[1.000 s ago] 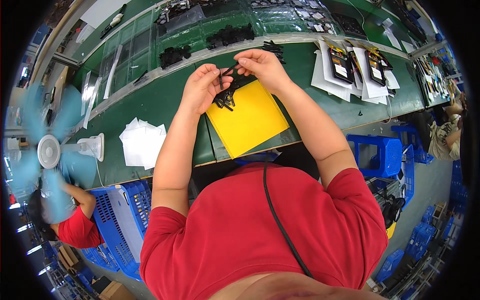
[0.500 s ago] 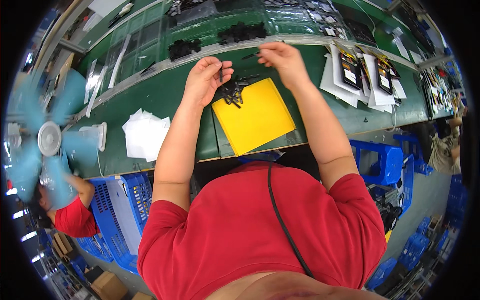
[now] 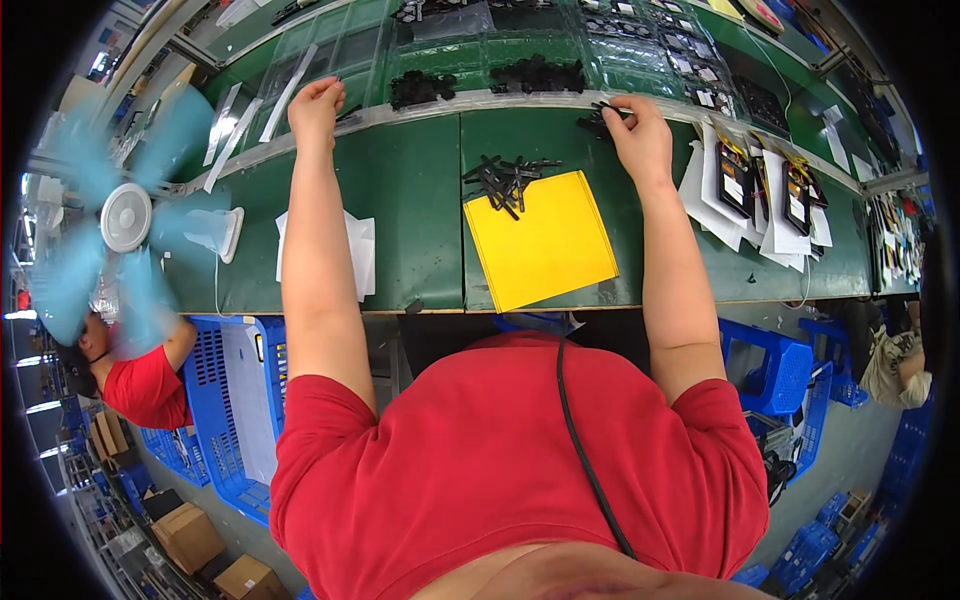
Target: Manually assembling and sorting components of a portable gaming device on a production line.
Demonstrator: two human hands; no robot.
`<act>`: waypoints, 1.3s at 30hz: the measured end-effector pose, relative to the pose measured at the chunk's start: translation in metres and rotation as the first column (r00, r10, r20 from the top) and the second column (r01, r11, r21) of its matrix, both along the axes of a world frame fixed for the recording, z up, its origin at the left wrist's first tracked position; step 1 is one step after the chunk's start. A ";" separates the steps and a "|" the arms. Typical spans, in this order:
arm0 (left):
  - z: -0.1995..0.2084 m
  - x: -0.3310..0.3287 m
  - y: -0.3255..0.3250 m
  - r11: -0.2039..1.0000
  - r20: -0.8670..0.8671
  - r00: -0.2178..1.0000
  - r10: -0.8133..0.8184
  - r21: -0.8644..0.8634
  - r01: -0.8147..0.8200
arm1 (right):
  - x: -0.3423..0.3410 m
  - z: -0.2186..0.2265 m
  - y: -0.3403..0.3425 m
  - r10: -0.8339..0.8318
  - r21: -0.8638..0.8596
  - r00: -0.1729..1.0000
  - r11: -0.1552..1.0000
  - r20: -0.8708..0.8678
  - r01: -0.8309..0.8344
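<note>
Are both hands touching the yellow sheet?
No, the left hand and right hand are both up at the far bench edge, apart from the yellow sheet.

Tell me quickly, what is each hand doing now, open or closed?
Left hand: closed in a fist at the far table edge; what it holds cannot be told.
Right hand: fingers curled on small black parts.
</note>
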State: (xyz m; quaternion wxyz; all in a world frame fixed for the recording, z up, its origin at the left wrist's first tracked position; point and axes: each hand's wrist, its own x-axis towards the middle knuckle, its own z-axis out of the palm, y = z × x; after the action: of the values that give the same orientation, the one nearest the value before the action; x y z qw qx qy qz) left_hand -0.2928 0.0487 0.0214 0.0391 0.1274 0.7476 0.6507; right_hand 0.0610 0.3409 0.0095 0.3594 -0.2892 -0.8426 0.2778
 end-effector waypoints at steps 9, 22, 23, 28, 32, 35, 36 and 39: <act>0.000 0.031 0.013 0.810 -0.368 0.909 -0.194 -0.584 -0.063 | -0.001 0.003 -0.020 0.461 -0.223 0.863 0.881 0.205 -0.417; 0.006 0.195 0.058 0.584 -0.217 0.617 -0.757 -0.648 0.489 | -0.007 0.008 -0.034 0.476 -0.278 0.872 0.858 0.117 -0.431; 0.006 0.199 0.062 0.586 -0.217 0.619 -0.755 -0.646 0.489 | -0.007 0.008 -0.033 0.481 -0.311 0.875 0.842 0.062 -0.441; -0.002 0.209 0.076 0.678 0.113 0.679 -0.725 -0.059 0.733 | -0.006 0.013 -0.039 0.503 -0.398 0.863 0.783 -0.046 -0.478; -0.001 0.214 0.077 0.704 0.163 0.692 -0.703 0.021 0.710 | -0.003 0.012 -0.039 0.495 -0.351 0.865 0.799 -0.080 -0.489; -0.002 0.214 0.074 0.726 0.171 0.708 -0.686 0.086 0.683 | -0.004 0.013 -0.040 0.503 -0.330 0.862 0.804 -0.069 -0.495; -0.002 0.215 0.074 0.725 0.169 0.706 -0.687 0.100 0.681 | -0.004 0.013 -0.040 0.505 -0.327 0.860 0.803 -0.068 -0.498; -0.005 0.214 0.075 0.733 0.168 0.714 -0.680 0.132 0.667 | -0.004 0.015 -0.041 0.500 -0.327 0.863 0.806 -0.070 -0.493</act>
State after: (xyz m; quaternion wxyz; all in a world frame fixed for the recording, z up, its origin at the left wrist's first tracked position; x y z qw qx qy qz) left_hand -0.0783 0.1234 0.0163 0.3459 0.3242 0.6210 0.6242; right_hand 0.0573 0.2998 0.0241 0.2116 -0.1181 -0.8328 0.4977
